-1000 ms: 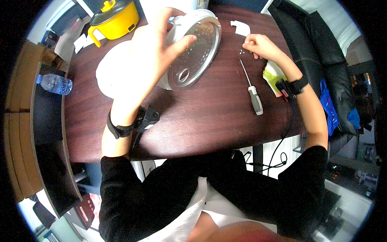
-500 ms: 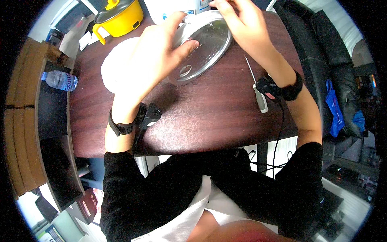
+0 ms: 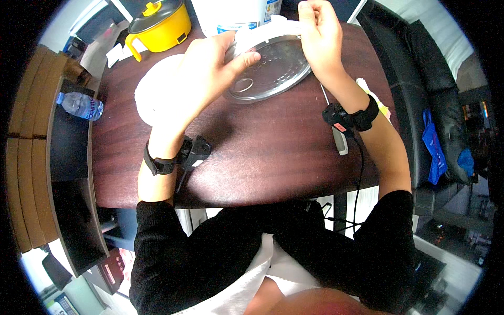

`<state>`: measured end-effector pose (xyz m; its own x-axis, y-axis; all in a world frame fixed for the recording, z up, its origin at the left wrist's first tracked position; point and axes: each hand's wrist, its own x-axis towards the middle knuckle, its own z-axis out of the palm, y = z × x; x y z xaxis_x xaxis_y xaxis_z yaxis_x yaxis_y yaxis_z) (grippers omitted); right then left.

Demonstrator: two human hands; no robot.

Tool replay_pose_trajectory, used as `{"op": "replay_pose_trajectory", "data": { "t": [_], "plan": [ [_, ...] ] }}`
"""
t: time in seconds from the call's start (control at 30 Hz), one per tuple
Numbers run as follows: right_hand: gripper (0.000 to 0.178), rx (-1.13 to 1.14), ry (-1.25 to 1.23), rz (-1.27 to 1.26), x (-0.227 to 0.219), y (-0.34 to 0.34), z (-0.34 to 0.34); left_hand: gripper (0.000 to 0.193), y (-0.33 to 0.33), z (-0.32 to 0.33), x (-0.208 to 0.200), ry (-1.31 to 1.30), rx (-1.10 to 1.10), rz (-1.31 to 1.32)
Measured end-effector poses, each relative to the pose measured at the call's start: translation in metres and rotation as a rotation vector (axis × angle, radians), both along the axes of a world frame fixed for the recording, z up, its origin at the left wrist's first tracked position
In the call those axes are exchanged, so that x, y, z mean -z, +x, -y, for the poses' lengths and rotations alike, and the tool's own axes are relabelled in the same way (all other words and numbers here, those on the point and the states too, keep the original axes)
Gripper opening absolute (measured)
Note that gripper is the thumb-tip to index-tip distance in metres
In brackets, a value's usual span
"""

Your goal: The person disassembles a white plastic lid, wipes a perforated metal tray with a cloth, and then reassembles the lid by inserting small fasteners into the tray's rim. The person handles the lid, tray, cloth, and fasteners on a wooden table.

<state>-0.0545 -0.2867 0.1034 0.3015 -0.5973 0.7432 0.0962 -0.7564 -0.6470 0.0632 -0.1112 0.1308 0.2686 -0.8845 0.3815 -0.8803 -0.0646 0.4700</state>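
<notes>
My left hand [image 3: 210, 68] grips a round clear lid [image 3: 278, 63], thumb on its face and fingers behind. The lid is tilted above the table, with small bumps or drops on it and a white band along its far edge. My right hand [image 3: 321, 39] is closed at the far right of that edge, fingers curled; what exactly they pinch is partly hidden. Behind my left hand lies a smooth white rounded object [image 3: 155, 92], mostly covered by the hand and forearm. A screwdriver [image 3: 340, 143] with a pale grey handle lies below my right wrist, which partly covers it.
A yellow pot [image 3: 170, 31] with handle and dark lid stands far left, a large white container [image 3: 226, 13] beyond the lid. A water bottle [image 3: 81, 105] lies left of the dark wooden table [image 3: 262, 152]. A black couch [image 3: 412, 89] stands right. A cable hangs from my right wrist device.
My right hand has moved right and a little nearer, from above the lid's far edge to its right side. The lid has shifted slightly right. My left hand keeps its hold.
</notes>
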Motion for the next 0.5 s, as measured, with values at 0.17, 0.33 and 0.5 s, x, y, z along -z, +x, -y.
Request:
{"op": "replay_pose_trajectory", "data": {
  "t": [0.17,0.33,0.5],
  "plan": [
    [0.012,0.011,0.041,0.063,-0.001,-0.001,-0.004,0.047,-0.007,-0.004,-0.012,-0.033,-0.099,-0.022],
    [0.019,-0.205,0.196,0.141,0.032,0.005,0.021,0.053,-0.004,0.0,-0.007,-0.206,-0.082,-0.064],
    [0.021,-0.175,0.28,-0.029,0.026,0.006,0.005,0.054,-0.002,-0.003,-0.01,-0.13,-0.099,0.015]
  ]
}}
